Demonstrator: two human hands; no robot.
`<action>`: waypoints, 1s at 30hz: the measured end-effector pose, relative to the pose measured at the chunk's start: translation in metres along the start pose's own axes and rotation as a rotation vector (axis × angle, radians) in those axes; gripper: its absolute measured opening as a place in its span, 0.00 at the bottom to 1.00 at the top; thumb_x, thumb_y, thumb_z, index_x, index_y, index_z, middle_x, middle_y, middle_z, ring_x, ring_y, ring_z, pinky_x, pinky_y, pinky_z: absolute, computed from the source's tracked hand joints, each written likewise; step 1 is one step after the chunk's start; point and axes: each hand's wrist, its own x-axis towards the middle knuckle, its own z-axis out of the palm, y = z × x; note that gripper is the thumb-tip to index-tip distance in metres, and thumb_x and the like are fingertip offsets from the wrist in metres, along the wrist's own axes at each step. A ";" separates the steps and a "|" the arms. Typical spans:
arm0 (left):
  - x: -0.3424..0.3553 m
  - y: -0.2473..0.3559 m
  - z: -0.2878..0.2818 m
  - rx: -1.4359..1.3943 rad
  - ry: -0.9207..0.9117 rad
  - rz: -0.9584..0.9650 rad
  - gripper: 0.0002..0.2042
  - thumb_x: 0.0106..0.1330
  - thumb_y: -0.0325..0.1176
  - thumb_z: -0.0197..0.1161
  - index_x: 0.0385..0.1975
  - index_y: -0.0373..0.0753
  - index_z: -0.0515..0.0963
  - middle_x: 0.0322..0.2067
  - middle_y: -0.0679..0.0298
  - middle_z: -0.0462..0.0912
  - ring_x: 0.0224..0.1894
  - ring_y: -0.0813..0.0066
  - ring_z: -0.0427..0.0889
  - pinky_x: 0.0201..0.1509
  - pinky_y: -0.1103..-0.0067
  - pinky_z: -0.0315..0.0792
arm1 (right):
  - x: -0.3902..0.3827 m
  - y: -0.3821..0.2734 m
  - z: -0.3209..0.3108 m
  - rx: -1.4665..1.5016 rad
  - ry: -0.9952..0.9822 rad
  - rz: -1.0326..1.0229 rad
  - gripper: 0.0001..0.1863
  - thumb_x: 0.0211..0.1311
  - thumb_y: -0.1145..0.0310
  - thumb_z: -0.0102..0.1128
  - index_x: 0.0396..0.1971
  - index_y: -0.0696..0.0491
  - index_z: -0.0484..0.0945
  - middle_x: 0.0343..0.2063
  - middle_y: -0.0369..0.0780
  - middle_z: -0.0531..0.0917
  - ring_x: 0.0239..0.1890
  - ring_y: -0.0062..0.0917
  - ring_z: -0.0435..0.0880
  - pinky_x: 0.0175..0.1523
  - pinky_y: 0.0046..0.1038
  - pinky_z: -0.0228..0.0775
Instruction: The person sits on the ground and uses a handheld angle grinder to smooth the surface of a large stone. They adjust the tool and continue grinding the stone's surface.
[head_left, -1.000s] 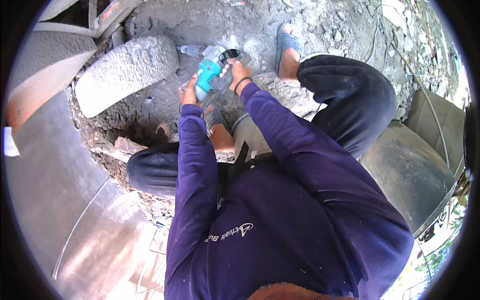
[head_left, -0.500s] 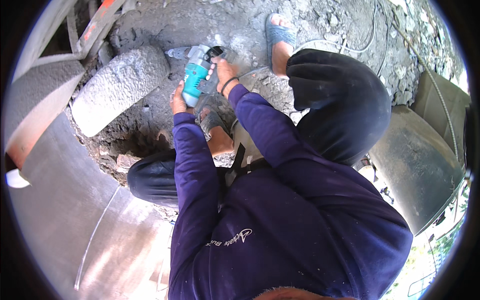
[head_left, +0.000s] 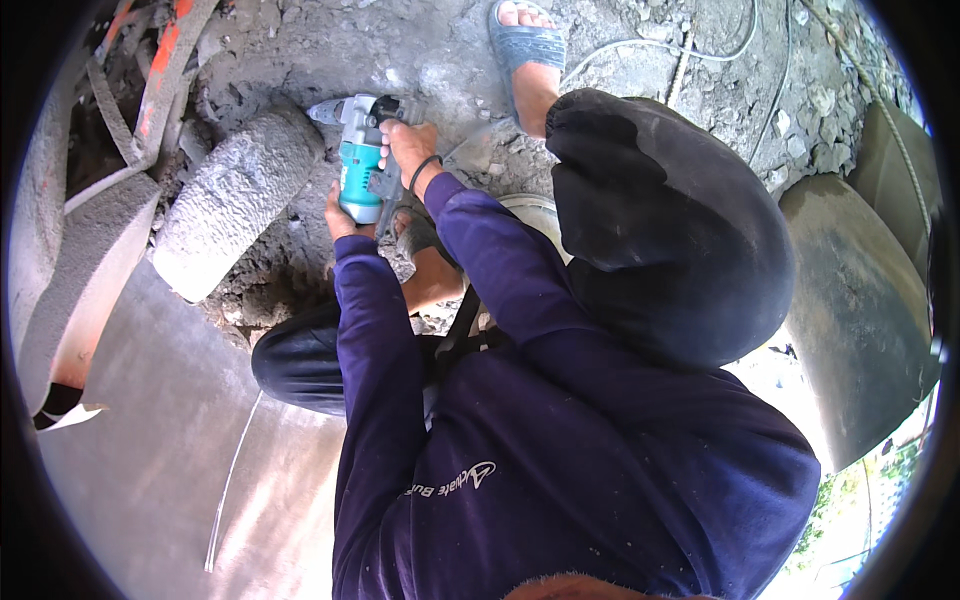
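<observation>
Both my hands are on a teal and grey power tool (head_left: 361, 170), apparently a demolition hammer with a tapered nose pointing left. Its lower end, by the white cap, is held by my left hand (head_left: 345, 213). Near the dark upper part, my right hand (head_left: 408, 146) is closed around the grip, with a black band on its wrist. Just left of and below the nose lies a long, rounded, rough pale block (head_left: 240, 190), stone or concrete. Whether the nose touches it or the ground behind cannot be told.
My sandalled feet (head_left: 532, 60) stand on rubble and grey soil. Metal bars with orange marks (head_left: 165, 75) and a curved grey slab edge (head_left: 100, 270) rise at the left. A pale cable (head_left: 640, 43) loops at the far right. A large dark panel (head_left: 855, 310) stands right of my knee.
The view has shifted. The tool and both hands now appear slightly further left, with the tool's body more upright in the picture. Both hands keep their hold.
</observation>
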 end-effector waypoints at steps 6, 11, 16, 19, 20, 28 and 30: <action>-0.002 0.029 0.015 0.002 -0.008 0.103 0.23 0.71 0.51 0.58 0.54 0.36 0.77 0.46 0.54 0.85 0.44 0.54 0.86 0.51 0.54 0.79 | -0.012 -0.028 0.037 0.040 0.037 -0.011 0.07 0.57 0.73 0.64 0.25 0.60 0.78 0.20 0.40 0.78 0.16 0.26 0.77 0.19 0.32 0.70; -0.020 0.029 0.026 -0.111 -0.029 0.060 0.24 0.72 0.51 0.56 0.55 0.37 0.76 0.50 0.53 0.84 0.47 0.52 0.86 0.56 0.51 0.78 | -0.013 -0.031 0.042 -0.041 0.024 -0.077 0.06 0.58 0.76 0.66 0.26 0.60 0.78 0.21 0.40 0.79 0.16 0.26 0.76 0.17 0.33 0.71; 0.012 0.013 0.038 -0.230 0.023 0.038 0.23 0.68 0.44 0.67 0.56 0.36 0.74 0.47 0.52 0.83 0.43 0.53 0.86 0.46 0.54 0.82 | 0.007 -0.056 0.033 -0.038 -0.004 -0.099 0.05 0.58 0.77 0.66 0.26 0.60 0.77 0.20 0.39 0.78 0.16 0.26 0.76 0.18 0.33 0.71; 0.012 0.018 0.036 -0.204 0.039 0.060 0.24 0.68 0.46 0.67 0.56 0.36 0.74 0.46 0.52 0.83 0.42 0.52 0.86 0.45 0.55 0.82 | 0.002 -0.052 0.039 -0.050 -0.001 -0.089 0.05 0.58 0.77 0.65 0.27 0.60 0.78 0.20 0.40 0.78 0.16 0.27 0.76 0.18 0.33 0.70; 0.006 0.020 0.034 -0.203 0.031 0.060 0.24 0.69 0.46 0.66 0.56 0.35 0.74 0.46 0.52 0.83 0.43 0.53 0.86 0.45 0.55 0.82 | -0.003 -0.051 0.041 -0.052 0.005 -0.084 0.05 0.58 0.77 0.65 0.27 0.60 0.78 0.20 0.40 0.78 0.16 0.27 0.76 0.18 0.33 0.70; -0.056 0.020 0.091 -0.380 -0.061 0.100 0.22 0.71 0.45 0.63 0.55 0.34 0.73 0.47 0.53 0.83 0.44 0.56 0.86 0.44 0.54 0.83 | -0.035 -0.125 0.046 -0.155 -0.275 -0.155 0.06 0.60 0.77 0.65 0.32 0.63 0.78 0.21 0.41 0.78 0.18 0.27 0.77 0.20 0.32 0.73; -0.060 0.028 0.090 -0.367 -0.051 0.079 0.20 0.73 0.44 0.60 0.57 0.37 0.73 0.51 0.53 0.82 0.49 0.54 0.85 0.55 0.56 0.80 | -0.035 -0.120 0.052 -0.138 -0.220 -0.192 0.05 0.57 0.79 0.66 0.28 0.63 0.78 0.20 0.42 0.78 0.15 0.27 0.77 0.17 0.33 0.71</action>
